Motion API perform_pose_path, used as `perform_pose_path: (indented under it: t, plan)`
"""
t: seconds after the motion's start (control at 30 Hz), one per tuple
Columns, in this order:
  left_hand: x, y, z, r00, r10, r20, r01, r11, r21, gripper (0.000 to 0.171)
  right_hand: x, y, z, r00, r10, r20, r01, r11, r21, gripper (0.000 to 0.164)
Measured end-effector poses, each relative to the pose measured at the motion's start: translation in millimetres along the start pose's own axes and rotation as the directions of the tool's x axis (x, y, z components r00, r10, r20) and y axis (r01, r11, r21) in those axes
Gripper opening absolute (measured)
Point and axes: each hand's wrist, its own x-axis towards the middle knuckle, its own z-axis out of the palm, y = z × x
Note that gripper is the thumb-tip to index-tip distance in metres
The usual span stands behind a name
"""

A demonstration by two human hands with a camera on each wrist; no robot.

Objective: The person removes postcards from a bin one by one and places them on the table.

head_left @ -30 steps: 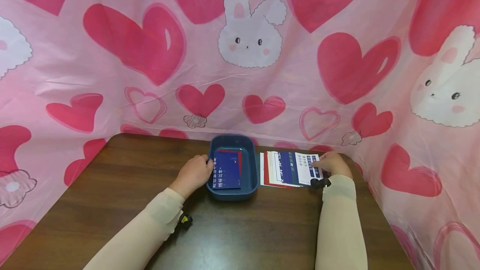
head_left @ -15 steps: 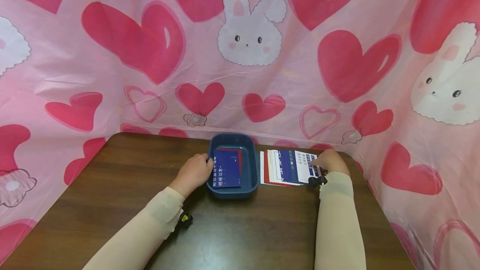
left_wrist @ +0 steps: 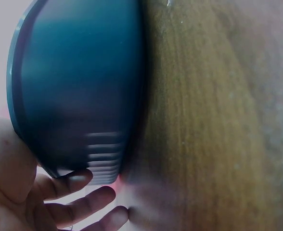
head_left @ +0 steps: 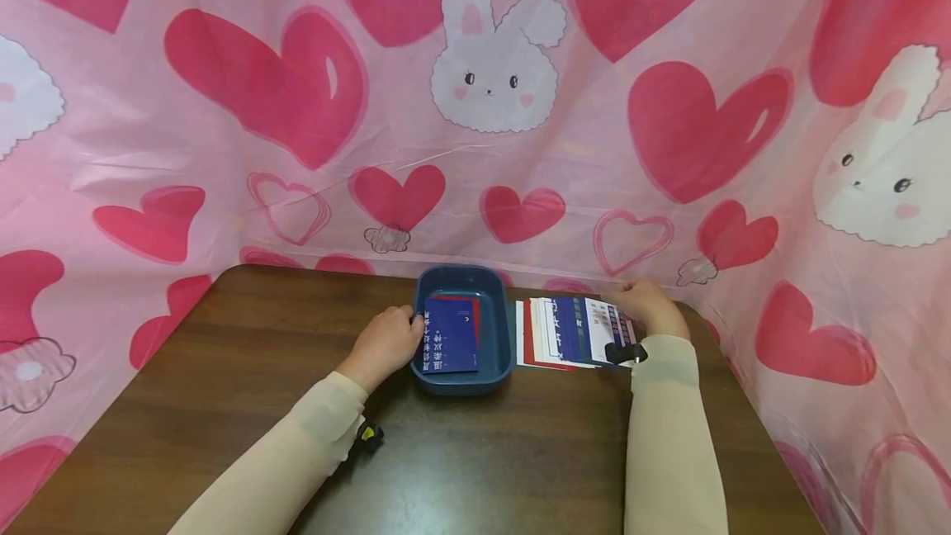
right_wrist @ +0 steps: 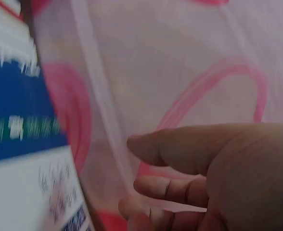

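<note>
A dark blue plastic tub stands near the back of the table, holding a blue card with white writing over a red card. My left hand grips the tub's left rim; the left wrist view shows fingers below its outer wall. To the tub's right lies a fanned row of cards in white, red, cream and blue. My right hand hovers at the row's right end, over the printed white card. Its thumb and fingers are loosely bent, with nothing between them in the right wrist view.
The brown wooden table extends toward me. A pink heart-and-rabbit cloth hangs right behind its back edge and along both sides. Each wrist carries a small black device, such as the left wrist's camera.
My right hand has shifted slightly left and toward the back, over the right end of the card row. My left hand and the tub have stayed in place.
</note>
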Motion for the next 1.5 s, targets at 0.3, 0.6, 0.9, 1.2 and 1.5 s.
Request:
perform_pose_path:
  t: [0.3,0.6,0.9,1.2,1.5]
  plan:
    - [0.9,-0.5,1.3,1.0,0.014,-0.007,-0.014,1.0,0.015,0.052,-7,-49,15,0.985,-0.174,-0.009,0.173,0.985,-0.023,0.051]
    - [1.5,1.9,4.5,1.0,-0.001,0.0,0.001,1.0,0.002,0.055,-13,-90,43,0.943,-0.328,0.055,0.324,0.944,0.066,0.042]
    - [1.6,-4.5,4.1,1.0,-0.011,-0.007,0.011,1.0,0.008,0.054,-18,-155,95,0.913,-0.362,0.187,0.339,0.93,0.14,0.038]
    - [2.9,-2.8,2.4,1.0,-0.005,0.005,0.005,1.0,0.009,0.056,-14,-197,154,0.939,-0.279,0.203,0.321,0.922,-0.215,0.044]
    - [2.3,-2.1,0.0,1.0,0.022,-0.012,-0.022,1.0,-0.001,0.053,5,-198,190,0.947,-0.27,0.174,0.318,0.868,-0.381,0.079]
